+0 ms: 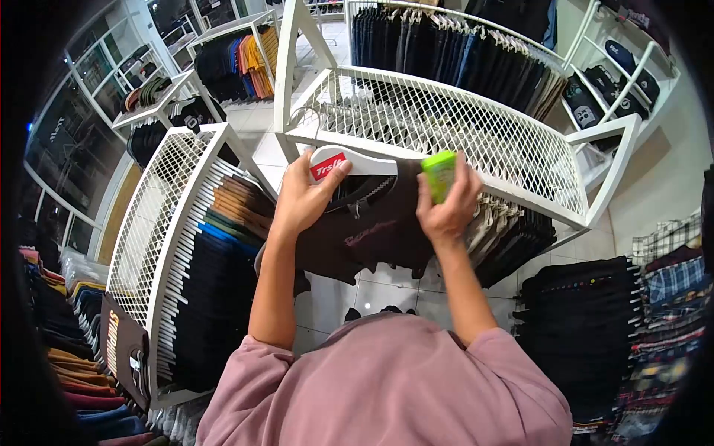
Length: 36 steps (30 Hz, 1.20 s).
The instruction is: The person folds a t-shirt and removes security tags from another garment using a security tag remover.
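My left hand (303,195) is closed on a white hanger (370,163) by its neck, the thumb beside a red label with white lettering. From this hanger hangs a dark brown shirt (372,245), with small reddish lettering on its front and a tag at the neckline. My right hand (451,199) grips a small bright green box-shaped object (439,175) with rounded corners, held close over the shirt's right shoulder. Fingers hide part of the green object, and its exact kind cannot be made out.
Right behind the shirt stands a white rack (476,134) with a mesh top and clothes beneath. Another mesh-topped rack (160,201) of dark shirts is at left. Trousers (424,48) hang at the back. More dark garments (576,334) hang at right, and caps (584,104) sit on shelves.
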{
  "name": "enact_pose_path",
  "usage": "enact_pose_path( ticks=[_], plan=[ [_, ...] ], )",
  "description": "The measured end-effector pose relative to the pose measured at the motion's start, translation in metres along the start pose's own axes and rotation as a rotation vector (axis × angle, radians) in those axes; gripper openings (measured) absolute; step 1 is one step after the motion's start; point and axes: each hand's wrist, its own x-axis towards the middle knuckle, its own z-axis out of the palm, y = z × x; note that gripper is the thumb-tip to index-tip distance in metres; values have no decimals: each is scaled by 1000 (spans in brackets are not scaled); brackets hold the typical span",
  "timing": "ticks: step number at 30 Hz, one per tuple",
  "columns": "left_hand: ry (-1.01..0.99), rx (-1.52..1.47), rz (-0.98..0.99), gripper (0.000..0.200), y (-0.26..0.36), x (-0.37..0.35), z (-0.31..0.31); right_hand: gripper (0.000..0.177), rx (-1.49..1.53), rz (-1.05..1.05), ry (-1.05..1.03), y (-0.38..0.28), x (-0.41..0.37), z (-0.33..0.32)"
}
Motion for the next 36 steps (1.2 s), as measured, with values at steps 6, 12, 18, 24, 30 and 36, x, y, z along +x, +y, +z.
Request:
enact_pose_path(
  ticks=[6,12,18,24,30,36],
  plan=[
    [123,75,16,40,1,-3,-1,64,-88,402,122,89,-4,-30],
    [22,27,2,38,12,-1,32,69,98,50,-84,2,12,-46],
    [27,33,58,42,9,-1,42,66,-114,422,-5,88,-16,-42],
    [24,2,88,42,18,-7,54,63,-8,350,75,67,0,-77],
    [-65,16,85,41,28,-6,68,69,44,46,-128,42,-7,-55],
    [-21,-71,48,32,28,-14,40,61,-204,569,-6,142,-49,-74]
  ],
)
